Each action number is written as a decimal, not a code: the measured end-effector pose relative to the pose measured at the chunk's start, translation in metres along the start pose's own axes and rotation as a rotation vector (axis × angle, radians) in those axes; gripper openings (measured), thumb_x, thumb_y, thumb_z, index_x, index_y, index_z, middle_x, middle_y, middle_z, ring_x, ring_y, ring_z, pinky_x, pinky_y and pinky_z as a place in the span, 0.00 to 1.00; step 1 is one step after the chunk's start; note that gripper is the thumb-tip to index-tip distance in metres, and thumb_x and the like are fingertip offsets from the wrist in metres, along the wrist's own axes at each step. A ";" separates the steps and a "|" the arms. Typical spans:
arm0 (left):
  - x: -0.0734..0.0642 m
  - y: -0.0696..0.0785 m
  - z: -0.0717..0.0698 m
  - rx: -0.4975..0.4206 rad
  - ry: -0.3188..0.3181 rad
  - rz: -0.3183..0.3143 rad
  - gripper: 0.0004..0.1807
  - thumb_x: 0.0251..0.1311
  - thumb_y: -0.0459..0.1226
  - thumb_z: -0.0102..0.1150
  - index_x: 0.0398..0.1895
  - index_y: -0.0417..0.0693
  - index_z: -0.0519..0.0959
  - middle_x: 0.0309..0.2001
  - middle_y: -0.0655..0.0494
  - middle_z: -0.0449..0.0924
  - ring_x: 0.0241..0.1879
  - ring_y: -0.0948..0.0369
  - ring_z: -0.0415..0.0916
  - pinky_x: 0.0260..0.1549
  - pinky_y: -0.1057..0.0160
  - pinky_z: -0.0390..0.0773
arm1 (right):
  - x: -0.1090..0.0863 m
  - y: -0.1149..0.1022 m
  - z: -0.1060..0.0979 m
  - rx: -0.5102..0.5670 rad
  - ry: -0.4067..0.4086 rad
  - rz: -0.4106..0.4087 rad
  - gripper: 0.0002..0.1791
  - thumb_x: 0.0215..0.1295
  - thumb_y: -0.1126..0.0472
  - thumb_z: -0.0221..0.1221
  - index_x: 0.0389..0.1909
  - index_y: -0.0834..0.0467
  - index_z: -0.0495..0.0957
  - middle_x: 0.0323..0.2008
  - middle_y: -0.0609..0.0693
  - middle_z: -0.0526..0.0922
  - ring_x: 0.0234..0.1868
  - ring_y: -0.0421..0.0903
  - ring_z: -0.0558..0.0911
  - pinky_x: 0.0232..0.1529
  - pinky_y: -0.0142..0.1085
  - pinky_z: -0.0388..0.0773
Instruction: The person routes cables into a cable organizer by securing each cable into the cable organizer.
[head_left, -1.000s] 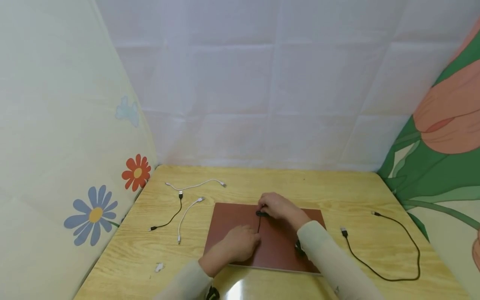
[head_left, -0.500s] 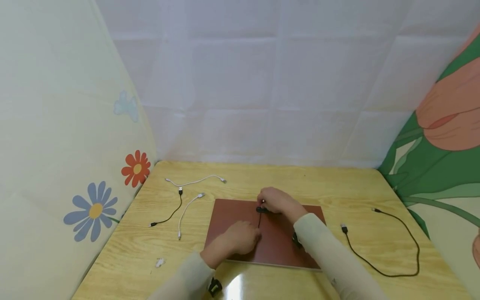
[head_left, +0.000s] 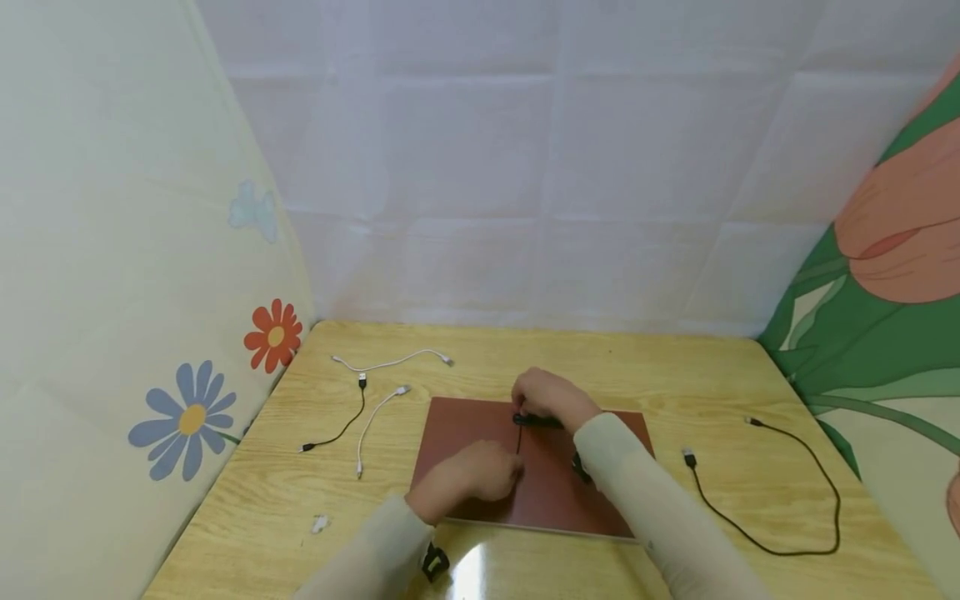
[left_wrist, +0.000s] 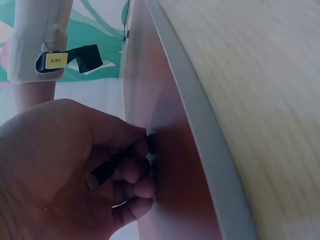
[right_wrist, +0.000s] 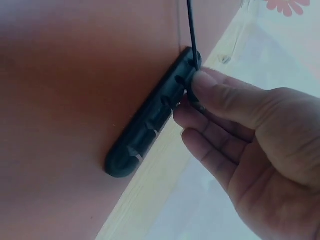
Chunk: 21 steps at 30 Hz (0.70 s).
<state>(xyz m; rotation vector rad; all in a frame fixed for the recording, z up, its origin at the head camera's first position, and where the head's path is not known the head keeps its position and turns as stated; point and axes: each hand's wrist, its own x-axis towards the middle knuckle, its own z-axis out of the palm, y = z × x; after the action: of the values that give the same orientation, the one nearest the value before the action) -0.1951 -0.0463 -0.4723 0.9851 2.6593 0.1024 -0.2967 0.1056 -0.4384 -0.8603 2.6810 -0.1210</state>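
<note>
A black cable clip [right_wrist: 145, 120] with several slots lies on a reddish-brown board [head_left: 555, 500], near its far edge. From the left, a thin black cable [right_wrist: 191, 25] runs tautly to the clip's end slot. Right at that end, my right hand [head_left: 546, 393] pinches the cable between thumb and fingers, as the right wrist view shows. My left hand [head_left: 489, 471], lower on the board, grips the cable's other stretch, its fingertips close against the board. In the left wrist view a black connector [left_wrist: 104, 172] sticks out inside the curled left fingers.
Two white cables [head_left: 386, 364] and a short black USB cable [head_left: 348, 427] lie on the wooden table's left. A longer black USB cable [head_left: 787, 552] curves at the right. A small white scrap [head_left: 320, 523] sits at front left. Fabric walls enclose the back and sides.
The right hand and forearm have shifted slightly left, showing more of the cable clip. My left hand stays nearly in place, keeping the cable taut.
</note>
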 end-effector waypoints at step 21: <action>0.009 -0.014 -0.006 -0.188 -0.133 0.043 0.07 0.68 0.40 0.53 0.30 0.55 0.74 0.27 0.61 0.71 0.27 0.64 0.66 0.31 0.65 0.67 | 0.001 0.032 0.012 0.372 0.031 0.038 0.04 0.68 0.59 0.65 0.41 0.49 0.86 0.40 0.43 0.84 0.39 0.42 0.80 0.43 0.41 0.79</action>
<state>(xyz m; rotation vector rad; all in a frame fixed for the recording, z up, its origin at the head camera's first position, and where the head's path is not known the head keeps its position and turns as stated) -0.2123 -0.0505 -0.4708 0.9537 2.4567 0.2807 -0.3107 0.1314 -0.4554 -0.6925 2.5794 -0.6067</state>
